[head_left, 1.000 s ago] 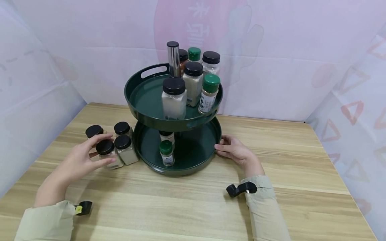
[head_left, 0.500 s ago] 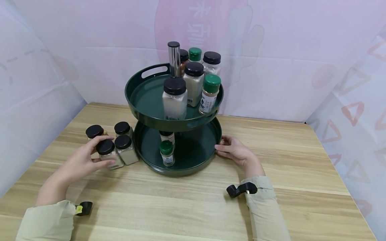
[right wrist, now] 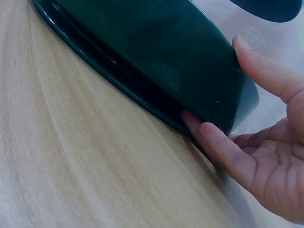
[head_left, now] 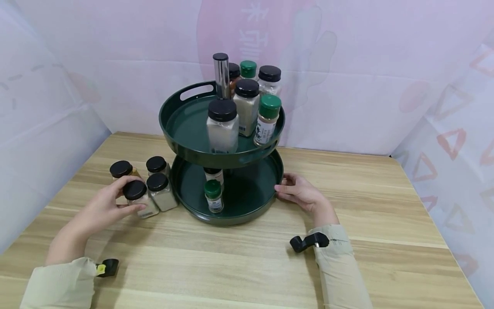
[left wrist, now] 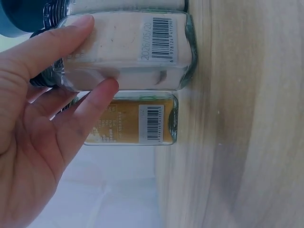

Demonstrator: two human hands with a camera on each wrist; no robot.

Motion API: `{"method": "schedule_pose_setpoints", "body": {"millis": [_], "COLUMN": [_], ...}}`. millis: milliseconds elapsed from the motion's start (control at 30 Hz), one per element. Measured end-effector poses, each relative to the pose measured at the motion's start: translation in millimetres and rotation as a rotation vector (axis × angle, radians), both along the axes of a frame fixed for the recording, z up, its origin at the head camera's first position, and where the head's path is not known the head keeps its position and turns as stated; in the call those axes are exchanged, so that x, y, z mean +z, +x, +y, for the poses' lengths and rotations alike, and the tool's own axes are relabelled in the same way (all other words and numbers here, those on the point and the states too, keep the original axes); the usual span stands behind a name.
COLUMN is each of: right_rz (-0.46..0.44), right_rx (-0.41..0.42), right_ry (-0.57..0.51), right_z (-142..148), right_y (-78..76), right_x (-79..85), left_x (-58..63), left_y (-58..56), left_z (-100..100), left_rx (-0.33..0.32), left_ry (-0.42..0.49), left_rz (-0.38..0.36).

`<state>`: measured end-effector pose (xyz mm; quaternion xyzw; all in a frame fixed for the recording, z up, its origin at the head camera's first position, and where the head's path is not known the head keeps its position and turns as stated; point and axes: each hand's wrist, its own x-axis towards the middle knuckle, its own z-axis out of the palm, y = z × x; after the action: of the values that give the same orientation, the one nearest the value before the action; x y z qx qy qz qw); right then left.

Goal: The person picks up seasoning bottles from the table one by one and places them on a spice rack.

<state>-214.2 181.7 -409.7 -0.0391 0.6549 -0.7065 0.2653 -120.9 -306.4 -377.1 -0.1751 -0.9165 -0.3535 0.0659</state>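
In the head view my left hand (head_left: 99,209) holds a black-lidded spice jar (head_left: 143,205) upright at the left of the table. The left wrist view shows thumb and fingers around the clear jar (left wrist: 126,45) of pale powder, barcode facing out. Beside it is a jar of yellow-brown powder (left wrist: 128,130). My right hand (head_left: 302,195) grips the lower tray's right edge on the dark green two-tier spice rack (head_left: 227,221). In the right wrist view its thumb lies at the tray's rim (right wrist: 218,38) and fingers reach under the edge.
Other black-lidded jars (head_left: 164,199) stand close by the held one, left of the rack. The upper tray (head_left: 189,118) carries several jars and a chrome post (head_left: 222,79). A green-capped bottle (head_left: 214,201) and another jar sit on the lower tray. Cloth walls (head_left: 347,107) border the table.
My left fingers have closed in around the black-lidded jar, which has shifted very slightly toward the near side. The right hand and the rack stay put.
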Motion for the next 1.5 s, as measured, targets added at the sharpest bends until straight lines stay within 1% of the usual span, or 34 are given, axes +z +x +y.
{"method": "schedule_pose_setpoints", "body": {"millis": [167, 333, 467, 633, 767, 933, 1100, 1333, 1500], "right_rz": [-0.004, -0.007, 0.015, 0.056, 0.068, 0.061, 0.045, 0.042, 0.043], "right_rx": [-0.007, -0.02, -0.004, 0.027, 0.036, 0.033, 0.032, 0.031, 0.032], "right_ry": [0.005, 0.008, 0.013, 0.026, 0.034, 0.042, 0.043, 0.034, 0.033], "right_z": [-1.3, -2.6, -3.0, -2.1, -1.4, -1.1, -1.2, -0.8, -0.8], "right_y": [0.0, -1.4, -2.2, -2.0, -1.6, -1.3, -0.7, -1.0, -0.2], "right_x": [0.8, -1.3, -2.4, -2.6, -3.4, -2.7, -1.0, -0.3, -0.2], "left_x": [-0.2, -1.7, -1.6, 1.3, 7.7, 20.0, 30.5, 38.3, 44.9], "left_y": [2.9, 7.6, 11.8, 17.0, 22.2, 28.3, 32.0, 35.6, 36.1], "left_z": [-1.1, -4.0, -5.7, -5.6, -4.6, -0.6, 4.9, 9.5, 17.3], "left_rx": [-0.007, -0.024, -0.025, -0.022, 0.006, 0.02, 0.007, -0.019, -0.053], "left_ry": [-0.003, 0.019, 0.042, 0.039, 0.038, 0.052, 0.058, 0.061, 0.051], "left_rz": [0.011, 0.021, 0.01, 0.04, 0.04, 0.009, -0.017, -0.06, -0.049]}}
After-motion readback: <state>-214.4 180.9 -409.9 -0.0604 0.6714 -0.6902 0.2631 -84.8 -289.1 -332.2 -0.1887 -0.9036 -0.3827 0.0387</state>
